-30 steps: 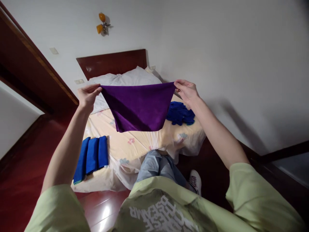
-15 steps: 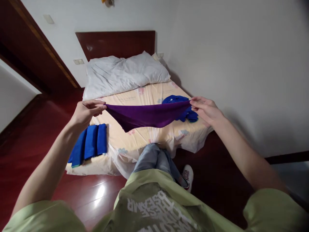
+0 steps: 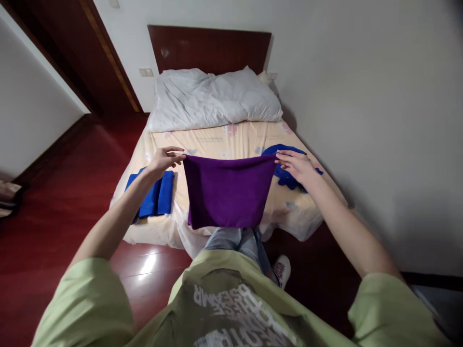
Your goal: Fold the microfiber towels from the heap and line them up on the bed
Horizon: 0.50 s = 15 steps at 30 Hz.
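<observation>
A purple cloth (image 3: 230,193) hangs spread out in the air between my hands, over the near edge of the bed. My left hand (image 3: 168,160) pinches its upper left corner. The upper right corner is pinched by my right hand (image 3: 292,162). Folded blue cloths (image 3: 165,193) lie side by side at the bed's near left corner, partly behind my left forearm. On the right side of the bed is a crumpled blue cloth (image 3: 287,179), partly hidden by my right hand and the purple cloth.
The bed (image 3: 213,143) has a flowered sheet, a white quilt (image 3: 217,99) at its far end and a dark red headboard (image 3: 210,50). A wall (image 3: 379,120) runs along the right. A striped item (image 3: 9,196) lies on the floor at far left.
The purple cloth now hangs lower and flatter, where before it sagged in a narrow folded strip. My hands have come closer together. The view has shifted, so the bed appears further right.
</observation>
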Each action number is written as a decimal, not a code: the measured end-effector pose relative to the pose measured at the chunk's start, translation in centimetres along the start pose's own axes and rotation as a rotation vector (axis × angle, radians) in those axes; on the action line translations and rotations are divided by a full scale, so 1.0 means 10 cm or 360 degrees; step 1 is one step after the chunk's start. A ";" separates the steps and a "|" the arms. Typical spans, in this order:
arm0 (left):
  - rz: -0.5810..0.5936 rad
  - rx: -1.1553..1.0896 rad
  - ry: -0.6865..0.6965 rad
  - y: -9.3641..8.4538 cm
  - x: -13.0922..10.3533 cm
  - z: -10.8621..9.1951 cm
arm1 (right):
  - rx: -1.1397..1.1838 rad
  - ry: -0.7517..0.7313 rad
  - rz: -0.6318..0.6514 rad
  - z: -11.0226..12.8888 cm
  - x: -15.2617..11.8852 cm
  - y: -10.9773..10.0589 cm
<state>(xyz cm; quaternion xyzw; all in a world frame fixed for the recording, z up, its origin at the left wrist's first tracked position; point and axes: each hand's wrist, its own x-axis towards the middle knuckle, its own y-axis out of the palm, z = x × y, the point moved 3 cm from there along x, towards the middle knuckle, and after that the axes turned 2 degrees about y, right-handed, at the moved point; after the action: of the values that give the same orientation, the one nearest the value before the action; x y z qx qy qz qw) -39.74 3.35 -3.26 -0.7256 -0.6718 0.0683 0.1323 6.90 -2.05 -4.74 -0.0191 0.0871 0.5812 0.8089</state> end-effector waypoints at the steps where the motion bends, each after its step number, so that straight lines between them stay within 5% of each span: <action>1: -0.0043 0.0000 0.0011 0.02 0.11 0.00 | 0.0005 -0.0015 -0.0023 0.00 0.12 0.09; 5: -0.0209 0.0043 0.0263 0.01 0.50 -0.17 | 0.0023 -0.0240 -0.0145 0.11 0.54 0.35; 9: -0.0376 0.0085 0.0616 -0.14 0.64 -0.27 | -0.0057 -0.0691 -0.0166 0.20 0.66 0.31; 12: -0.0457 0.0206 0.0700 -0.18 0.45 0.03 | -0.0267 -0.0904 -0.0041 -0.06 0.58 0.16; 15: -0.0443 0.0389 0.0544 -0.01 0.03 0.74 | -0.0456 -0.0804 0.0083 -0.76 0.43 0.04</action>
<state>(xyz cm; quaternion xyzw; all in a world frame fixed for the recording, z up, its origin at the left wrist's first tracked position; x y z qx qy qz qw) -41.87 4.43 -10.25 -0.6057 -0.7199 0.0065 0.3389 6.93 1.14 -12.85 0.0144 -0.1995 0.5946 0.7787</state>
